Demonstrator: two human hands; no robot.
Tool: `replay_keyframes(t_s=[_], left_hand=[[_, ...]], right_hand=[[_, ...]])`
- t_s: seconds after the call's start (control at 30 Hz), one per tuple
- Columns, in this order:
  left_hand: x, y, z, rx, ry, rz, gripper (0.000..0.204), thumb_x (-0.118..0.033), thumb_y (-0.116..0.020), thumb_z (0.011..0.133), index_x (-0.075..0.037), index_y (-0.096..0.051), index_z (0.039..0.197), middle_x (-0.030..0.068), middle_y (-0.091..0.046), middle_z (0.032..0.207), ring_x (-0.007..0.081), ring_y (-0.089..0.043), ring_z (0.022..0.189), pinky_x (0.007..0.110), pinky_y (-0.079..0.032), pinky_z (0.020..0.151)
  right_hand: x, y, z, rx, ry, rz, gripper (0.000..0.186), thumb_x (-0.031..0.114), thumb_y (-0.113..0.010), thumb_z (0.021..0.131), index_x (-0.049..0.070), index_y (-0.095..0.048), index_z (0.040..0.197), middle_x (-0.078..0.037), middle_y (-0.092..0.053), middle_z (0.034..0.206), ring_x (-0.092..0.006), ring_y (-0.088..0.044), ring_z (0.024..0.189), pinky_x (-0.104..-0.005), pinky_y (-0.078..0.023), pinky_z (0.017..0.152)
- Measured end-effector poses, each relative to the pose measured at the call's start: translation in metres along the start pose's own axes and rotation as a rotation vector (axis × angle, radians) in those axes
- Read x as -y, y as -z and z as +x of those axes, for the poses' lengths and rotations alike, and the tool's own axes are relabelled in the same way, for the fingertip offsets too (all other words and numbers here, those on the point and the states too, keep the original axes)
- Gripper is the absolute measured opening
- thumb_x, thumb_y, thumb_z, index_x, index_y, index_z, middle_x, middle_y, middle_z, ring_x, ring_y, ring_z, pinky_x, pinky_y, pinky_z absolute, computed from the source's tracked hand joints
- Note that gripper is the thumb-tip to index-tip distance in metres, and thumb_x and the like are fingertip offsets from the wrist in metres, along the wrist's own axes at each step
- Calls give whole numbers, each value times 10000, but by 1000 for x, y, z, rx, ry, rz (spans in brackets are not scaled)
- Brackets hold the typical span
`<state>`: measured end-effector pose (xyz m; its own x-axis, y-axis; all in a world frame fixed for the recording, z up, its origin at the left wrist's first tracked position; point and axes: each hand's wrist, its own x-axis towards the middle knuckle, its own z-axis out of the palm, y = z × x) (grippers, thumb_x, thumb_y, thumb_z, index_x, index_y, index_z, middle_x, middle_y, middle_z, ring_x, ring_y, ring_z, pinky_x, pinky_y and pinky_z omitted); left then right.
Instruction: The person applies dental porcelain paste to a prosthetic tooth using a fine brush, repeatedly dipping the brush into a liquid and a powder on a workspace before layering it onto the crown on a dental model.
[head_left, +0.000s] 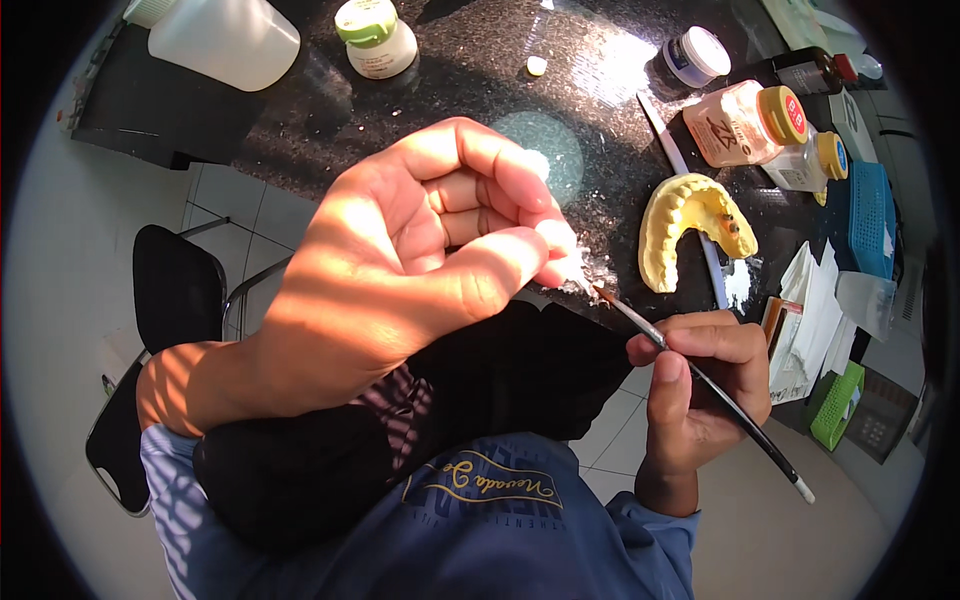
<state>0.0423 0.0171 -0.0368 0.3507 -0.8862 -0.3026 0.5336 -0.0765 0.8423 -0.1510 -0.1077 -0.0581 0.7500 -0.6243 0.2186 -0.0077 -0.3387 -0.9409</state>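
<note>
Left grip (385, 275) beside brush tip (605, 296)

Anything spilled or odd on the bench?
Yes: white flecks litter the black countertop near the brush tip, like spilled powder. A white patch beside the yellow dental cast looks similar, though possibly just sunlight.
</note>
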Motion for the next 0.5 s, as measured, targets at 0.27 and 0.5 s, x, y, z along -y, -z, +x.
replay_keyframes(t_s=[0.27,0.5], left_hand=[[1,-2,4,-36,6,-18,192,64,-456,830,-14,-452,1005,90,-545,919,135,-580,846,388,-468,962],[2,-3,5,-72,-7,-29,175,68,-447,826,-17,-466,978,80,-550,867,130,-583,815,369,-497,923]], right_hand=[[-1,-1,3,9,4,-47,180,-68,-660,748,-46,-560,896,-177,-642,793,-168,-644,673,-246,-529,619],[0,-1,4,1,-21,-20,167,-75,-655,757,-47,-562,892,-173,-644,793,-156,-649,670,-238,-531,611]])
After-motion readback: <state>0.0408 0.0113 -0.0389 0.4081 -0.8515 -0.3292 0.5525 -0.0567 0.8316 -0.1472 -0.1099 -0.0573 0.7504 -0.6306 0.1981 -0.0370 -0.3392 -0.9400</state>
